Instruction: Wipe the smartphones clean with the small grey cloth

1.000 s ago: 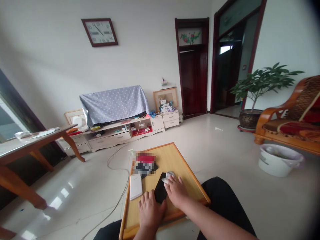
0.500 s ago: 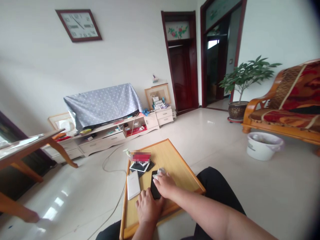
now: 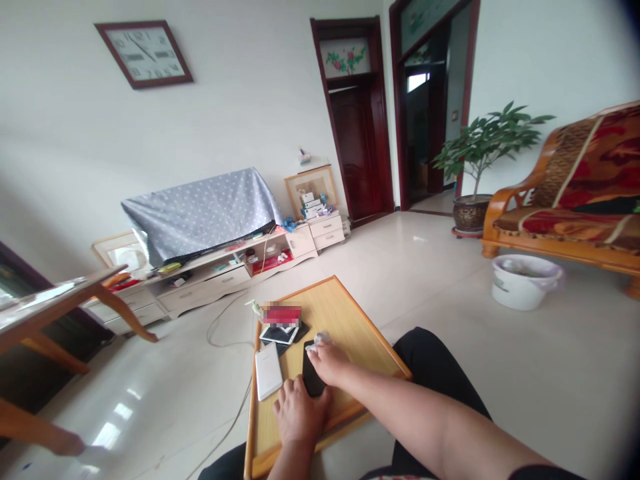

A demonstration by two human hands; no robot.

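Left hand point(image 3: 300, 419), fingers loosely spread, braces the black smartphone point(image 3: 313, 381) at its lower end to keep it flat on the wooden tray point(image 3: 360, 337), while right hand point(image 3: 331, 362), fingertips bunched, pinches a white cloth point(image 3: 323, 338) against its top end.

A phone point(image 3: 314, 380) lies between the left hand point(image 3: 300, 419) and right hand point(image 3: 331, 363), with a second phone point(image 3: 269, 371) left of them, both on the tray point(image 3: 373, 327).

"How many phones on the wooden tray point(image 3: 367, 340)?"

"At least three: one white phone point(image 3: 269, 371), one black phone point(image 3: 313, 377), one more under a small stack point(image 3: 279, 334)."

"Beyond the tray?"

"One bucket point(image 3: 525, 283), one potted plant point(image 3: 480, 150), one wall clock point(image 3: 143, 55), two doorways point(image 3: 357, 153)"
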